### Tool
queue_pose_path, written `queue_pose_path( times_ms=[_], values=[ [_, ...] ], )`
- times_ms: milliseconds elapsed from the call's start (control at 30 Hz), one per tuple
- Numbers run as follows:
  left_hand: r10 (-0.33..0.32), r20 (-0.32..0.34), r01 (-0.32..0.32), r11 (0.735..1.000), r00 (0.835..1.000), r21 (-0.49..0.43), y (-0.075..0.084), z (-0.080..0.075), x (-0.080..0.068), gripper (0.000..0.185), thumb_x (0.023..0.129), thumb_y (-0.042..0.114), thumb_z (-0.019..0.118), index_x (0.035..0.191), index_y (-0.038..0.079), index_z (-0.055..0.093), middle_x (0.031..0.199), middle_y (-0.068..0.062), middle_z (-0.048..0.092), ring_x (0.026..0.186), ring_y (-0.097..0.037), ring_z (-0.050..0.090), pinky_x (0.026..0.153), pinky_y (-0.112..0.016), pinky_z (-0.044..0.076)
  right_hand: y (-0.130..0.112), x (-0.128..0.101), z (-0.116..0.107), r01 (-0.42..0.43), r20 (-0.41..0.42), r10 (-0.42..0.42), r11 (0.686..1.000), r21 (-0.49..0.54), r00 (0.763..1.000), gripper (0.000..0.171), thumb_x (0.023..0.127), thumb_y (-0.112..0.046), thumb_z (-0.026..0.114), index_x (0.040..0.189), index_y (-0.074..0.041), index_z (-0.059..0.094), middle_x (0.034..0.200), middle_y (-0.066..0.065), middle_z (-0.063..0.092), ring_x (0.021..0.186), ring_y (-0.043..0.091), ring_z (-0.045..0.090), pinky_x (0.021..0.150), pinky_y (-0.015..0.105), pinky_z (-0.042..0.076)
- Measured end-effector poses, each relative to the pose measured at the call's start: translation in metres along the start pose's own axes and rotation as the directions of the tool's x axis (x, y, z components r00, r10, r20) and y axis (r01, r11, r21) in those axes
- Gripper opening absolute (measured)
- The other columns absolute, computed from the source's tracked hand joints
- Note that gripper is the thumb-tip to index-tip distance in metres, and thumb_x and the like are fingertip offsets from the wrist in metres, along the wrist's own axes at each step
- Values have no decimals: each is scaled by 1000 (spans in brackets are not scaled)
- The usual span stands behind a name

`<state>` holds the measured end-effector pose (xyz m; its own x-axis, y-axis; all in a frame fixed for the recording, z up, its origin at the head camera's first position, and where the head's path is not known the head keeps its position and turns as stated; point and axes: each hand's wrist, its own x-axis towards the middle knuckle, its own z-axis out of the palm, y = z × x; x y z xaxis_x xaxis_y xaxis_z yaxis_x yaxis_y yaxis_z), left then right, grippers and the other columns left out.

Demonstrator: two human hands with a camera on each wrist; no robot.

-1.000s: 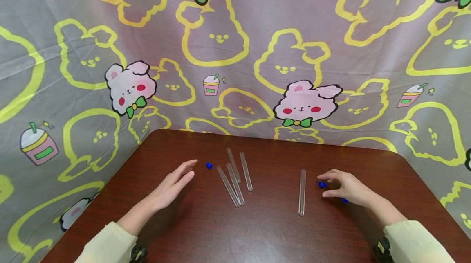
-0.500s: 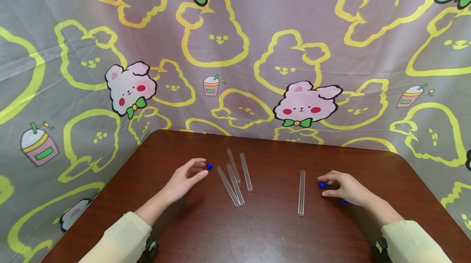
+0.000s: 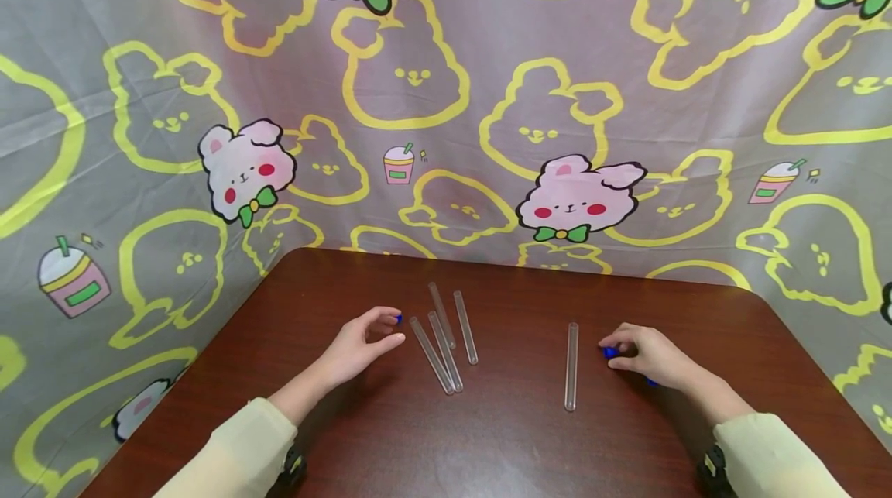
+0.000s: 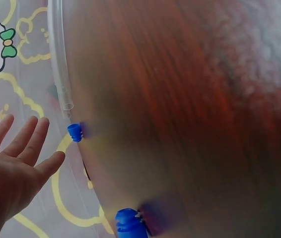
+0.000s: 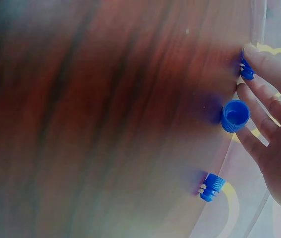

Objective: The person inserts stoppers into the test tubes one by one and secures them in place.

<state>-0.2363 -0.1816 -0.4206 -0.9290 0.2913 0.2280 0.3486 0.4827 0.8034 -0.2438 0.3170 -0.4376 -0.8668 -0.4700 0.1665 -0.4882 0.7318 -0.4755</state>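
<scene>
Several clear test tubes (image 3: 442, 339) lie in a loose bunch at the middle of the brown table (image 3: 488, 436), and a single tube (image 3: 571, 366) lies to their right. My left hand (image 3: 369, 339) rests left of the bunch with relaxed fingers just short of a small blue cap (image 3: 398, 318). In the left wrist view that cap (image 4: 75, 132) lies clear of the fingertips (image 4: 51, 161), beside a tube's open end (image 4: 67, 101). My right hand (image 3: 648, 358) touches a blue cap (image 3: 610, 352) with its fingertips (image 5: 252, 52). An upright cap (image 5: 235, 115) and a cap on its side (image 5: 211, 187) lie under that hand.
A grey cloth printed with yellow and pink bunnies (image 3: 446, 95) hangs close behind and around the table. Another blue cap (image 4: 129, 225) shows near the left wrist camera. Bare tabletop lies in front of the tubes.
My left hand has slid forward and right until its fingertips are at the blue cap. My right hand has edged slightly left over its cap. Tubes and caps have not moved.
</scene>
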Motion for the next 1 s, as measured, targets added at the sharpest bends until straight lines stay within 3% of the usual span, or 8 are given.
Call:
queue_pose_path(
  times_ms=[133,367,567,1000],
  values=[
    [2,-4,-2,999,1000,38,-3,4,4,37,88,24,74,118,6,62,109,-15,66,94,-22,64,79,-40,50,0,-1,0,-6,-6,7,1000,14,1000,23,80,-10,79,102,-6,74,91,-5,61,78,11,52,66,25,47],
    [10,-2,-10,997,1000,83,-7,14,14,34,85,23,77,109,3,64,103,-11,68,88,-18,64,79,-42,51,1,-2,2,-5,-12,5,1000,19,1000,18,80,-7,78,98,-7,74,88,-5,60,76,7,50,64,24,46],
    [-6,-14,7,992,1000,130,-11,18,17,29,82,23,80,101,7,65,94,-3,67,80,-12,61,71,-30,50,-1,-3,2,24,-26,-23,1000,13,999,18,80,-8,78,97,-8,74,86,-5,60,75,6,50,63,24,46],
    [11,36,-15,992,999,126,-14,18,22,31,80,25,82,101,7,67,91,-2,67,79,-12,61,71,-30,50,-14,-14,-13,-44,-89,44,999,-4,995,19,81,-12,79,99,-11,74,88,-8,62,77,8,51,67,27,48]
  ],
)
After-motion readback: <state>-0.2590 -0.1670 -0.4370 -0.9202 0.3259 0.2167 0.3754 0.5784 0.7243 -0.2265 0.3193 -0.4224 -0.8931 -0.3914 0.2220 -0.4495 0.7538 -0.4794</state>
